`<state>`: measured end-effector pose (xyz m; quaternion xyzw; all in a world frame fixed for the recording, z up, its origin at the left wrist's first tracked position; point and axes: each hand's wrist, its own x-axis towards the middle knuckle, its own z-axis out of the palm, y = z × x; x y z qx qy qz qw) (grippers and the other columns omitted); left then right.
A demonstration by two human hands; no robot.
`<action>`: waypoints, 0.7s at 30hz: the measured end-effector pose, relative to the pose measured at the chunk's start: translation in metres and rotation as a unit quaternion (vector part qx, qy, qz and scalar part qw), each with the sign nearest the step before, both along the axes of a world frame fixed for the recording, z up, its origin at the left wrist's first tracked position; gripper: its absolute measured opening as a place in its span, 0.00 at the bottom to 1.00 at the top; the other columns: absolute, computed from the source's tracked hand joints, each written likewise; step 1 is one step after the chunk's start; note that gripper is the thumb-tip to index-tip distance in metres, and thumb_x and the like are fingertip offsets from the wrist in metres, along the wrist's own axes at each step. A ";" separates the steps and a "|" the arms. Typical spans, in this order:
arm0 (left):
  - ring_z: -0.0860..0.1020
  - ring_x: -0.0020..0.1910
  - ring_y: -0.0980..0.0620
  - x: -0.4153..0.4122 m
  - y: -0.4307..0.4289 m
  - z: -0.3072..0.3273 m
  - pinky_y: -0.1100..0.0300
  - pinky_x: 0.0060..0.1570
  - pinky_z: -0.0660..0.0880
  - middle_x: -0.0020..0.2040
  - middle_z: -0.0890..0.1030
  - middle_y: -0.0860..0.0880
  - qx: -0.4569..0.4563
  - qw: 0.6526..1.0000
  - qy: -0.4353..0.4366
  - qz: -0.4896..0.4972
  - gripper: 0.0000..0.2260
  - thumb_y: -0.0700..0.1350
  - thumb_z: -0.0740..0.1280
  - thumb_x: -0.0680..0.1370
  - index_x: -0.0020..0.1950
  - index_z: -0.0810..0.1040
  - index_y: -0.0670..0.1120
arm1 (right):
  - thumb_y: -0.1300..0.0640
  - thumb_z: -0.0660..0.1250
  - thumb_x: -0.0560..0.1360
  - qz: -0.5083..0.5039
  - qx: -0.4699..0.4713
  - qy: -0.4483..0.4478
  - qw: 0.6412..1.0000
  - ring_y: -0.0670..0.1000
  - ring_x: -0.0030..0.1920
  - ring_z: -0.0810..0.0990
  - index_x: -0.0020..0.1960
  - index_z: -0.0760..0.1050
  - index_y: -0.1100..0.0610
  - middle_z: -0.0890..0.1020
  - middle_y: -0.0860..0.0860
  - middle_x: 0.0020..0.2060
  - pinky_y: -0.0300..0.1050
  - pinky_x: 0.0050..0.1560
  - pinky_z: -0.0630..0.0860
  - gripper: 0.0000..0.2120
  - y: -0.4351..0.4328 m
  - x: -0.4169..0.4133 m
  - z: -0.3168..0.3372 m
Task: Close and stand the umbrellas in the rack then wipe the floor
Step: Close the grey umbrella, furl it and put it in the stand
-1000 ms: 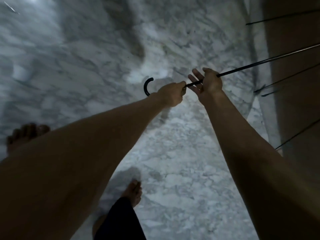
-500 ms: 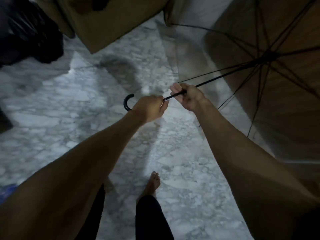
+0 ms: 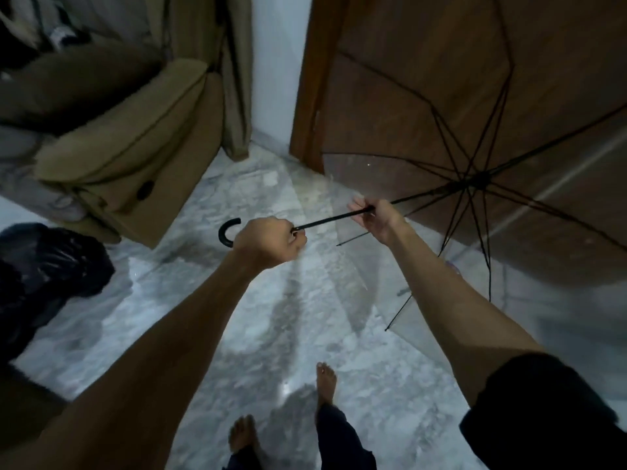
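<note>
One open umbrella (image 3: 480,180), left grip (image 3: 268,244) fisted on handle (image 3: 226,232), right grip (image 3: 380,217) pinching shaft (image 3: 332,219), canopy rim (image 3: 373,155) near door (image 3: 315,62).

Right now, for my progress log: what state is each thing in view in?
umbrella: open, ribs spread, held off the ground.
left hand: grips the umbrella just above its crook handle.
right hand: holds the shaft further up, below the ribs.
floor: shiny with dark streaks, looks wet.

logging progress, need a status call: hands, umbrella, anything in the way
Left hand grips the handle, right hand holds the shaft. Umbrella open, not yet closed, canopy by the wooden door. No rack in view; armchair close on the left.
</note>
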<state>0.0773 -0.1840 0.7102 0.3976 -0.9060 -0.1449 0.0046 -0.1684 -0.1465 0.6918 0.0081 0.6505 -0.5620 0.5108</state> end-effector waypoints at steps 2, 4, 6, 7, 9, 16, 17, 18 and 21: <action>0.77 0.34 0.44 -0.005 0.010 0.028 0.58 0.32 0.64 0.32 0.76 0.47 -0.015 1.000 -0.004 -0.023 0.22 0.59 0.55 0.79 0.38 0.78 0.46 | 0.62 0.55 0.81 -0.040 -0.003 0.007 0.999 0.52 0.41 0.86 0.63 0.72 0.67 0.83 0.56 0.48 0.44 0.34 0.80 0.14 0.031 -0.008 0.029; 0.77 0.34 0.44 -0.012 0.019 0.055 0.58 0.30 0.64 0.33 0.77 0.47 -0.037 0.998 -0.019 -0.057 0.22 0.60 0.54 0.79 0.39 0.77 0.46 | 0.63 0.52 0.81 -0.086 -0.023 0.010 0.996 0.55 0.51 0.84 0.57 0.71 0.64 0.81 0.58 0.58 0.48 0.45 0.80 0.11 0.062 -0.015 0.059; 0.77 0.35 0.44 -0.023 0.031 0.080 0.57 0.31 0.65 0.32 0.75 0.48 -0.054 0.993 -0.015 -0.101 0.21 0.60 0.54 0.79 0.39 0.76 0.47 | 0.65 0.47 0.82 -0.152 -0.052 0.008 0.987 0.60 0.62 0.78 0.65 0.65 0.65 0.76 0.61 0.65 0.53 0.57 0.77 0.14 0.093 -0.022 0.084; 0.78 0.37 0.43 -0.031 0.035 0.092 0.57 0.33 0.65 0.32 0.74 0.48 -0.066 0.990 -0.009 -0.127 0.20 0.60 0.54 0.79 0.38 0.75 0.47 | 0.66 0.46 0.82 -0.170 -0.063 0.001 0.983 0.60 0.65 0.75 0.70 0.60 0.66 0.74 0.62 0.67 0.54 0.61 0.75 0.17 0.108 -0.024 0.095; 0.79 0.39 0.43 -0.053 0.049 0.113 0.57 0.34 0.65 0.33 0.75 0.48 -0.079 0.980 -0.002 -0.183 0.20 0.61 0.54 0.79 0.38 0.72 0.47 | 0.67 0.44 0.83 -0.197 -0.079 0.004 0.977 0.60 0.68 0.73 0.64 0.64 0.68 0.72 0.62 0.69 0.54 0.62 0.74 0.15 0.139 -0.025 0.118; 0.80 0.49 0.40 -0.163 0.133 0.169 0.53 0.42 0.72 0.48 0.82 0.41 -0.094 0.945 0.032 -0.311 0.21 0.58 0.52 0.82 0.49 0.76 0.45 | 0.59 0.44 0.85 -0.254 -0.129 -0.011 0.959 0.57 0.71 0.69 0.40 0.70 0.60 0.71 0.59 0.70 0.46 0.74 0.61 0.21 0.221 -0.048 0.179; 0.80 0.50 0.39 -0.175 0.147 0.176 0.53 0.44 0.73 0.49 0.82 0.41 -0.086 0.942 0.037 -0.321 0.19 0.57 0.53 0.82 0.51 0.77 0.45 | 0.59 0.45 0.85 -0.256 -0.137 -0.011 0.957 0.56 0.71 0.70 0.42 0.70 0.60 0.72 0.58 0.70 0.46 0.72 0.65 0.19 0.233 -0.054 0.185; 0.80 0.50 0.39 -0.188 0.162 0.185 0.53 0.44 0.73 0.50 0.82 0.41 -0.074 0.941 0.042 -0.329 0.18 0.56 0.53 0.82 0.53 0.77 0.45 | 0.59 0.46 0.85 -0.261 -0.140 -0.004 0.955 0.56 0.70 0.72 0.44 0.69 0.59 0.73 0.57 0.69 0.47 0.68 0.70 0.17 0.250 -0.061 0.192; 0.80 0.47 0.40 -0.220 0.192 0.197 0.52 0.43 0.74 0.49 0.83 0.43 -0.040 0.937 0.055 -0.342 0.18 0.57 0.53 0.82 0.52 0.78 0.48 | 0.58 0.48 0.85 -0.285 -0.155 0.018 0.946 0.58 0.68 0.73 0.49 0.68 0.57 0.78 0.57 0.63 0.51 0.60 0.74 0.12 0.297 -0.083 0.210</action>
